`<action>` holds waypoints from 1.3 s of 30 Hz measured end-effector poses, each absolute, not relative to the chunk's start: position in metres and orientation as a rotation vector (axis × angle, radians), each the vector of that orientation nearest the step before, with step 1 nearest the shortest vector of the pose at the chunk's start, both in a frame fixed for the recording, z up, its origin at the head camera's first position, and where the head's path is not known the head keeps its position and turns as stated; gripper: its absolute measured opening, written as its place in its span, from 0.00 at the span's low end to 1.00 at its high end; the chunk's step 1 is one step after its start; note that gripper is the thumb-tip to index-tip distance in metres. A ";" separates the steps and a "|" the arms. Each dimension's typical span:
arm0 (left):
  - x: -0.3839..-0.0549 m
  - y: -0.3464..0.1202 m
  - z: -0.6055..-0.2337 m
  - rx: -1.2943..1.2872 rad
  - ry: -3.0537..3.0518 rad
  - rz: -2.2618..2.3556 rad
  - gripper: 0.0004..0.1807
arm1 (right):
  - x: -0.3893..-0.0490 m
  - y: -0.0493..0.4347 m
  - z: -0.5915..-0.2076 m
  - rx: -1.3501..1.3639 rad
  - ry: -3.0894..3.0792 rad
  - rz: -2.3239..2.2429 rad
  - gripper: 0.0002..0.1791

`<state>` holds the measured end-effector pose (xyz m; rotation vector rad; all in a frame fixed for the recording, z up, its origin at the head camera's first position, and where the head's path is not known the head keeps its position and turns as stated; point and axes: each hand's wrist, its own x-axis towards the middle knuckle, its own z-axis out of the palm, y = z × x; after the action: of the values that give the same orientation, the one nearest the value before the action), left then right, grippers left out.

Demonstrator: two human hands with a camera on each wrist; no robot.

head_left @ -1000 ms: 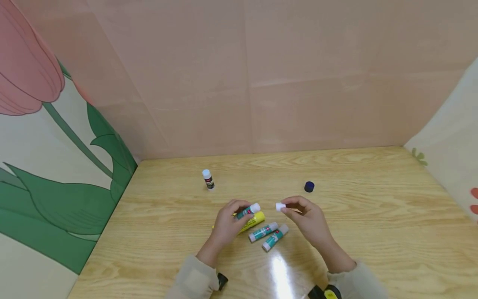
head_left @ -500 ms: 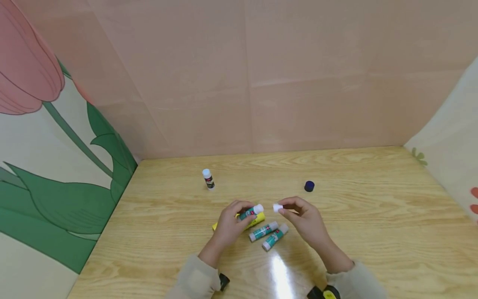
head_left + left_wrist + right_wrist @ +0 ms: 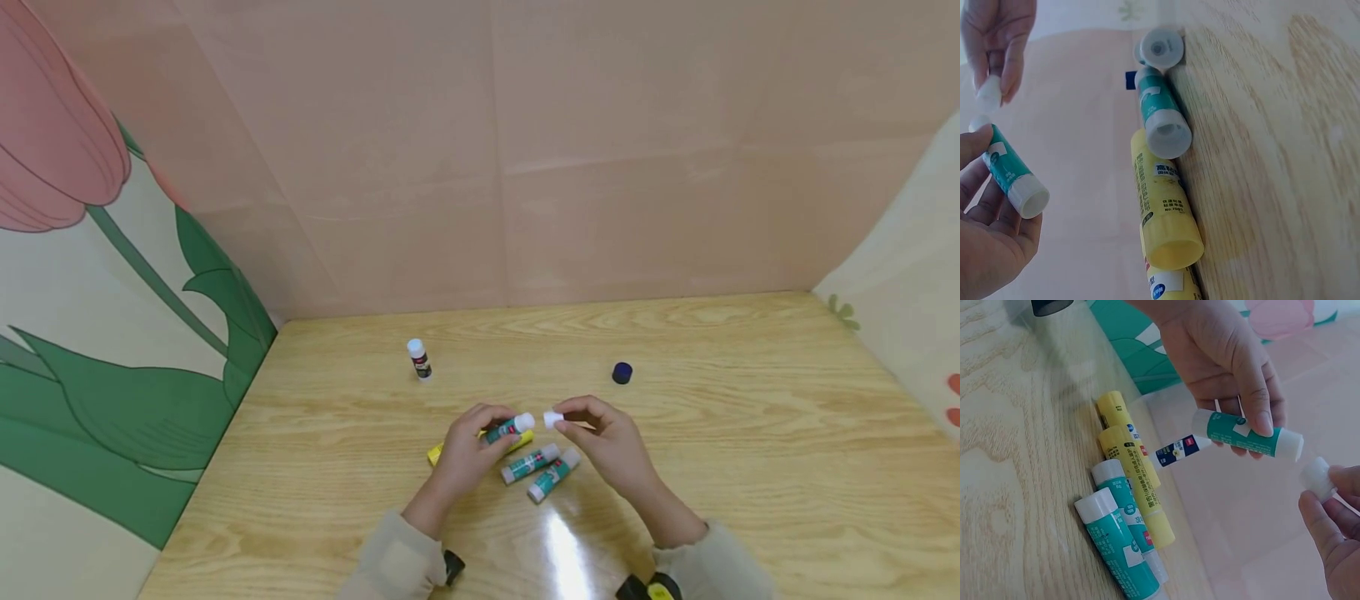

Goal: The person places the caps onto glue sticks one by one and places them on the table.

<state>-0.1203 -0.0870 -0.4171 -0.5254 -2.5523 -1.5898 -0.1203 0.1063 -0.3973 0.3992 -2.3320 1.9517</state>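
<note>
My left hand (image 3: pixel 467 446) grips a green-and-white glue stick (image 3: pixel 1242 435) around its barrel, its white end pointing at the other hand. Between thumb and fingertips my right hand (image 3: pixel 611 442) pinches a small white cap (image 3: pixel 1318 479). A narrow gap parts the cap from the glue stick's end, and both are held above the table. Below the hands lie two more green glue sticks (image 3: pixel 530 464), side by side. Two yellow glue sticks (image 3: pixel 1137 477) lie beside them, partly hidden under my left hand in the head view.
A dark-labelled glue stick with a white cap (image 3: pixel 420 360) stands upright farther back on the wooden table (image 3: pixel 337 417). A dark blue cap (image 3: pixel 622 372) sits at the back right. A pink sheet (image 3: pixel 495 167) rises behind the table.
My hands have drawn closer together: the glue stick has shifted right and the white cap left, narrowing the gap. Things on the table have stayed put.
</note>
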 end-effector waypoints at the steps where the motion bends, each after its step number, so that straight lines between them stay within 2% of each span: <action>1: -0.120 -0.087 -0.417 -0.524 -2.555 -1.588 0.13 | -0.120 0.106 -0.397 0.397 -2.332 1.953 0.08; 39: -0.115 -0.080 -0.413 -0.607 -2.520 -1.601 0.12 | -0.115 0.105 -0.398 0.456 -2.257 2.021 0.08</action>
<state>-0.1149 -0.0802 -0.4129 -0.6068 -2.5203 -1.6010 -0.1149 0.1046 -0.3977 0.4561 -2.2575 2.0214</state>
